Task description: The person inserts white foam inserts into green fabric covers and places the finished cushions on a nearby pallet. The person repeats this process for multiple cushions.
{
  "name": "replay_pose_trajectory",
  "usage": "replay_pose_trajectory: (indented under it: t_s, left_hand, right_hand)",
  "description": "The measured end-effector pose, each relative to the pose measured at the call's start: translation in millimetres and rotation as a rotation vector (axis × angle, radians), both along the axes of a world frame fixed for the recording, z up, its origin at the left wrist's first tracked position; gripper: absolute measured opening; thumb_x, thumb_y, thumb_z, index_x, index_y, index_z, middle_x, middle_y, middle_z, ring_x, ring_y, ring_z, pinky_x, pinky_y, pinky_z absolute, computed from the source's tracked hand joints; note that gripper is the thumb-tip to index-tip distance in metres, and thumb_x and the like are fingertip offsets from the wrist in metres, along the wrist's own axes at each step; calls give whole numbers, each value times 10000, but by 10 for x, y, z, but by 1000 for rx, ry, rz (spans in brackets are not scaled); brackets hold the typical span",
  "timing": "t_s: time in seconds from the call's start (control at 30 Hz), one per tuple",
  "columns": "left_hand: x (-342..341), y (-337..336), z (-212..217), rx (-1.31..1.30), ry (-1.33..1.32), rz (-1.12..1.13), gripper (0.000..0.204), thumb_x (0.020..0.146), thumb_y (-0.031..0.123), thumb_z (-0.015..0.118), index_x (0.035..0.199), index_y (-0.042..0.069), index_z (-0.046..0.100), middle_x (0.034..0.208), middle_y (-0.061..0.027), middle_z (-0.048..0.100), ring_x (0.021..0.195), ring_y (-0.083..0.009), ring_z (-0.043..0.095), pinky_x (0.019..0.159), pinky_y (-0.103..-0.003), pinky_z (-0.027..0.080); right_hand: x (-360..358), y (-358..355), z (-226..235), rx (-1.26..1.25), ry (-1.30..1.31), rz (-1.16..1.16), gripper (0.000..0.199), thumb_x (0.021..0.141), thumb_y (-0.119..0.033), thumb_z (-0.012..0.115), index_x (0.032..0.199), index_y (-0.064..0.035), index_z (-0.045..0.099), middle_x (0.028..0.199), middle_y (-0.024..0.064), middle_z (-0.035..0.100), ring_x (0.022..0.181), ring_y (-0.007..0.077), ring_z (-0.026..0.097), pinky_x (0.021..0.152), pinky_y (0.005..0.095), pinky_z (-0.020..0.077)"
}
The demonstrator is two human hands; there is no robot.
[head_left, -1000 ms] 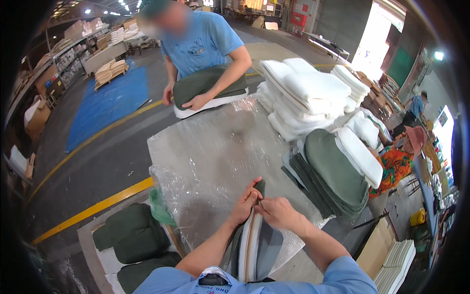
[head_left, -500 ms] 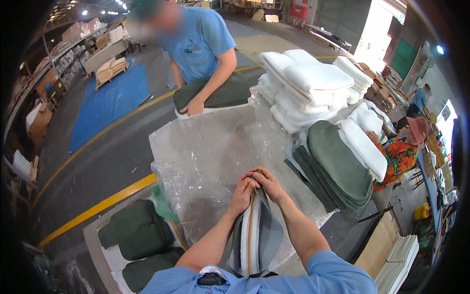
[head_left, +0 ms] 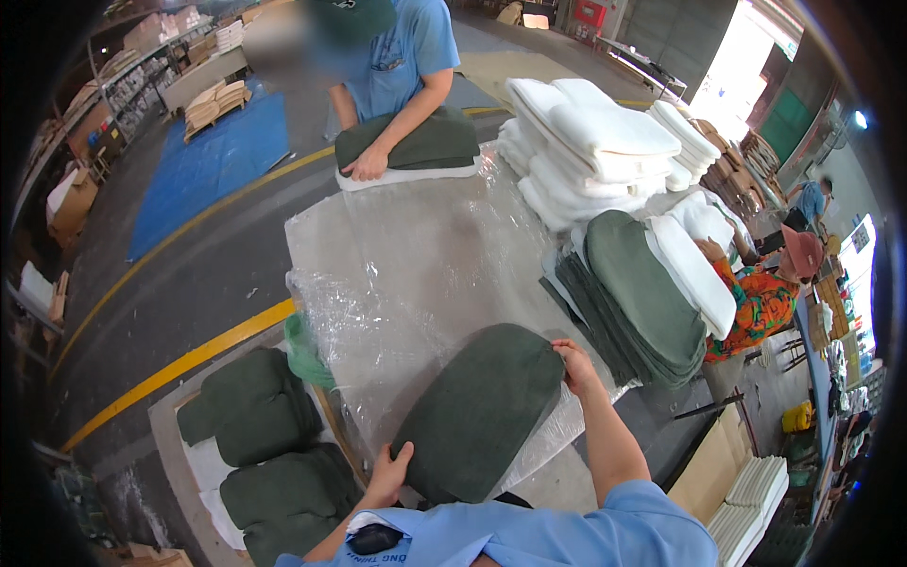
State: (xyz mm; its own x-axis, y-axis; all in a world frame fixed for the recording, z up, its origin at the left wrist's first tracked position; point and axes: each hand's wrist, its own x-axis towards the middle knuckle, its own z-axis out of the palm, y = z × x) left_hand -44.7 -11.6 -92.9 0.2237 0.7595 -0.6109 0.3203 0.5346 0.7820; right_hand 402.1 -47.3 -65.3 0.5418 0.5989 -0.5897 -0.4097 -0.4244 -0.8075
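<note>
A dark green fabric-covered cushion (head_left: 480,416), oval with rounded ends, lies flat-side up in front of me, slanting over the near edge of the table. My left hand (head_left: 389,475) grips its lower left edge, thumb on top. At its upper right end, my right hand (head_left: 574,367) pinches the rim between thumb and fingers. The cushion's underside and the fingers below it are hidden. To the right lies a stack of dark green fabric pieces (head_left: 644,288) with grey ones showing along its left side.
The table (head_left: 397,246) is covered in clear plastic film. Across it, a co-worker presses a green-and-white stack (head_left: 411,151). White padding (head_left: 595,128) is piled at the far right. Folded green pieces (head_left: 260,406) lie on a low pallet at left. A person in a red hat (head_left: 803,253) works at right.
The cushion was folded upright between my hands, showing white and grey layers. Now it is opened out, green face up, and my hands have moved apart to opposite ends.
</note>
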Motion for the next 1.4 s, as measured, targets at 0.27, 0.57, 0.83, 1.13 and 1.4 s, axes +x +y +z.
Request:
replay_pose_trajectory:
  t_s: [0.27, 0.57, 0.83, 1.13, 1.4]
  left_hand:
    - [-414, 464, 722, 337, -402, 159, 552, 1012, 118, 715, 1501, -20, 498, 1375, -116, 629, 1209, -202, 615, 1053, -350, 505]
    - [-541, 601, 468, 526, -144, 462, 607, 1150, 405, 446, 870, -30, 762, 896, -104, 735, 922, -188, 637, 941, -340, 460]
    - [-715, 274, 215, 195, -715, 422, 450, 1112, 288, 471, 911, -12, 740, 1244, -175, 710, 1227, -273, 608, 1105, -420, 432]
    - [-1266, -220, 370, 224, -353, -64, 212, 1015, 183, 626, 1059, 17, 750, 1324, -110, 704, 1350, -283, 552, 1188, -415, 356]
    - [-212, 579, 261, 720, 298, -807, 528, 925, 412, 750, 1287, 31, 704, 1242, -199, 699, 1225, -378, 633, 1044, -462, 496]
  right_hand:
    - [-303, -127, 195, 169, -138, 65, 363, 1072, -387, 577, 1316, -143, 689, 1067, -5, 685, 976, 111, 601, 877, 294, 445]
    - [-928, 190, 226, 460, -372, 36, 664, 1112, -559, 468, 1000, 30, 752, 786, 91, 722, 740, 166, 662, 736, 309, 512]
    - [-871, -399, 54, 498, 40, -18, 386, 986, -256, 589, 1199, 46, 699, 1129, 171, 742, 1083, 253, 675, 1006, 375, 520]
    - [-1022, -1269, 299, 198, 47, 327, 339, 946, -114, 610, 1248, -20, 731, 1210, 81, 732, 1157, 176, 632, 1047, 317, 470]
    - [-1297, 47, 212, -129, -812, 1213, 562, 954, -460, 723, 1360, -74, 681, 1354, 222, 663, 1246, 365, 638, 1067, 449, 505]
